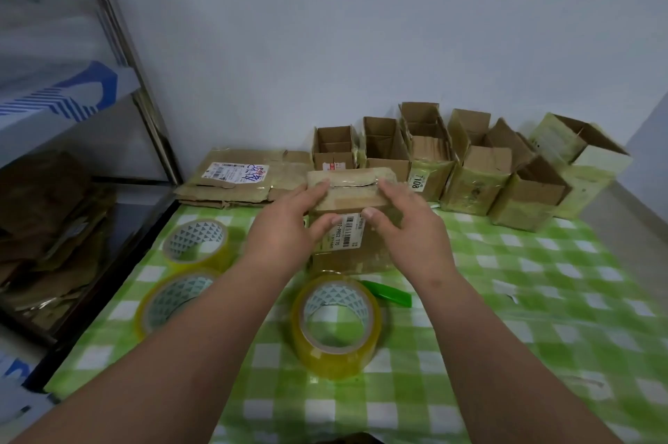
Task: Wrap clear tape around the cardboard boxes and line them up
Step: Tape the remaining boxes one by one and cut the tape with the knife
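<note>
While both hands meet at the middle of the green-and-white checked tabletop (506,299), a closed cardboard box (356,227) stands between them, its top seam shiny with clear tape. The left hand (289,223) lies on the box's left side with straight fingers (316,190) flat on the top and the thumb pressed against the front near a barcode label (345,232); the right hand (408,223) mirrors it on the right side. Neither hand curls round the box; both press on it with extended fingers. The box's lower front is partly hidden by the wrists, and motion blur softens its edges.

Near the person sits a roll of clear tape (338,324), yellowish, lying flat. Just behind it a green object (388,293) (perhaps a cutter, too hidden to be sure) pokes out to the right. Two more tape rolls (195,245) lie to the left, the nearer one half covered by the left forearm.

Along the far edge, against the wall, a row of open-topped boxes (430,154) runs to the right; the box at the right end leans away and is blurred. One carries a label reading "108". Flattened cardboard (238,180) with a shipping label lies at the far left of the tabletop. Off the tabletop's left edge, a dark heap of cardboard scraps (50,227) is too blurred to make out, beside a metal shelf frame (119,46).
</note>
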Demonstrator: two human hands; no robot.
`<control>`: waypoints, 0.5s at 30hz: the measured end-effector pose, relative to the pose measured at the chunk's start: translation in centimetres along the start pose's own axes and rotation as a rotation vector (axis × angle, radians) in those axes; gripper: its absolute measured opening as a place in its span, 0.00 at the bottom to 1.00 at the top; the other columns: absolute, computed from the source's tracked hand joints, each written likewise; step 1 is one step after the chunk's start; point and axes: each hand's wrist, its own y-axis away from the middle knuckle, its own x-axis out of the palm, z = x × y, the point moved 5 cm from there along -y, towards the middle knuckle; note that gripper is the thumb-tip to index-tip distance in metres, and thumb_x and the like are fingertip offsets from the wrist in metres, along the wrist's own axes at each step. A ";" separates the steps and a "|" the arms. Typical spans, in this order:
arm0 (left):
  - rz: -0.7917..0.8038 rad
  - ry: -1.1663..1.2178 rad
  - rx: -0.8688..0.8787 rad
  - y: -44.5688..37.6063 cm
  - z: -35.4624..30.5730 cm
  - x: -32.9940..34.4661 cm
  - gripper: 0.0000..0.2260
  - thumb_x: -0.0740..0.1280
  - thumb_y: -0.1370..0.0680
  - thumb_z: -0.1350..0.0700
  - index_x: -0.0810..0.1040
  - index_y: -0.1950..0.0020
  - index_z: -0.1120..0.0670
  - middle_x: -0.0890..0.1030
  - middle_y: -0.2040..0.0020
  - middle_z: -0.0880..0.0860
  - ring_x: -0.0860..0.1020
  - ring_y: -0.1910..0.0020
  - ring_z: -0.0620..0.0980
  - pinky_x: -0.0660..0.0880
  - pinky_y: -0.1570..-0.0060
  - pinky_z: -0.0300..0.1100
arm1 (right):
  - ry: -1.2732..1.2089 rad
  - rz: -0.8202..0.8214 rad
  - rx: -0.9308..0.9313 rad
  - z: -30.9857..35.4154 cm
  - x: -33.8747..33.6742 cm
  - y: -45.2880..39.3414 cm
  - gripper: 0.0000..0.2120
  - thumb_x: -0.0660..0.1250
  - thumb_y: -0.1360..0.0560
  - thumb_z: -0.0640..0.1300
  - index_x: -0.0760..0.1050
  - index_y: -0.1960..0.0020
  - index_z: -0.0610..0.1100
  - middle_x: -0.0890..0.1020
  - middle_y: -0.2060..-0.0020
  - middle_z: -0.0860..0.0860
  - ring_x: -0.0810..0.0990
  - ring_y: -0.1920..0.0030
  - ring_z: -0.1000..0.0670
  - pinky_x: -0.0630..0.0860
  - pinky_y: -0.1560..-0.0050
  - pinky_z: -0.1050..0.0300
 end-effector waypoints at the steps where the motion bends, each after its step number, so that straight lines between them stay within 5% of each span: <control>1: -0.001 0.004 0.018 0.0 0.0 0.0 0.28 0.73 0.26 0.45 0.70 0.27 0.40 0.71 0.27 0.46 0.73 0.32 0.48 0.69 0.31 0.47 | -0.015 -0.002 -0.005 -0.2 -0.2 -0.1 0.26 0.69 0.23 0.55 0.69 0.27 0.56 0.69 0.26 0.52 0.65 0.26 0.51 0.64 0.26 0.49; 8: 0.042 0.009 0.012 -0.3 1.2 0.1 0.34 0.74 0.27 0.46 0.63 0.24 0.37 0.71 0.27 0.45 0.74 0.33 0.47 0.72 0.33 0.48 | -0.070 0.013 -0.012 -1.4 -0.5 -0.1 0.27 0.68 0.22 0.48 0.65 0.25 0.60 0.74 0.31 0.55 0.73 0.33 0.54 0.69 0.32 0.58; 11: 0.123 0.111 -0.061 0.4 1.6 1.2 0.34 0.64 0.20 0.45 0.47 0.20 0.39 0.72 0.28 0.46 0.73 0.35 0.45 0.70 0.35 0.43 | -0.105 -0.006 0.052 -1.6 0.2 0.5 0.32 0.65 0.20 0.49 0.54 0.21 0.58 0.78 0.37 0.52 0.77 0.40 0.51 0.74 0.38 0.53; 15: 0.148 0.374 -0.131 1.6 1.1 3.1 0.30 0.54 0.15 0.49 0.37 0.21 0.42 0.62 0.22 0.47 0.65 0.26 0.45 0.62 0.28 0.43 | -0.142 -0.072 0.102 -1.0 1.0 1.0 0.29 0.62 0.18 0.47 0.55 0.20 0.53 0.75 0.31 0.52 0.75 0.34 0.51 0.70 0.34 0.56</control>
